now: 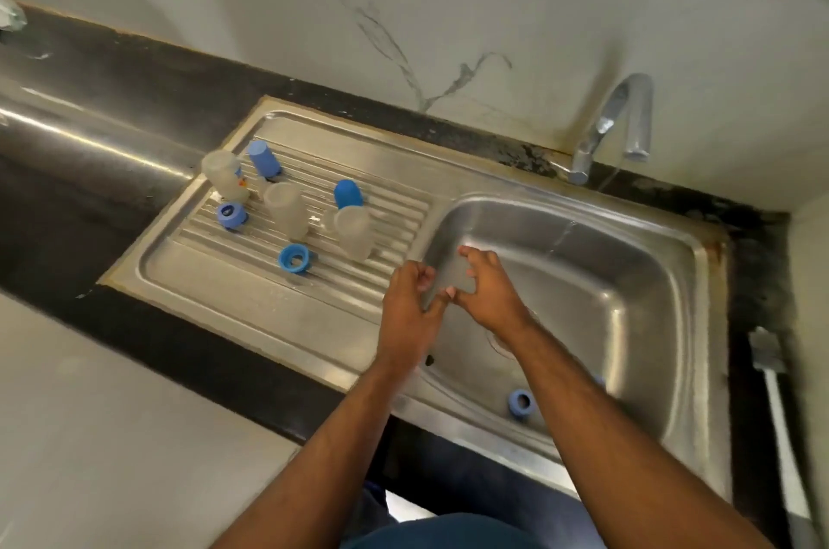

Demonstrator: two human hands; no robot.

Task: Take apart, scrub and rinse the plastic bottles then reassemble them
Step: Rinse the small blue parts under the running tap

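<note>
Now, head view
Hands: left hand (410, 302) and right hand (486, 293) together grip a clear bottle (451, 275), blurred, over the steel sink (628, 279).
Drainboard (251, 315): ribbed steel; three frosted bottles (287, 210), blue caps (264, 158), blue rings (294, 258).
Basin: one blue ring (520, 404), half hidden by the right forearm.

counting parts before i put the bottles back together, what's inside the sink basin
One blue ring lies near the front wall of the basin, beside the right forearm. Another bit of blue peeks out past that arm; most of it is covered. The drain is partly hidden too.
</note>
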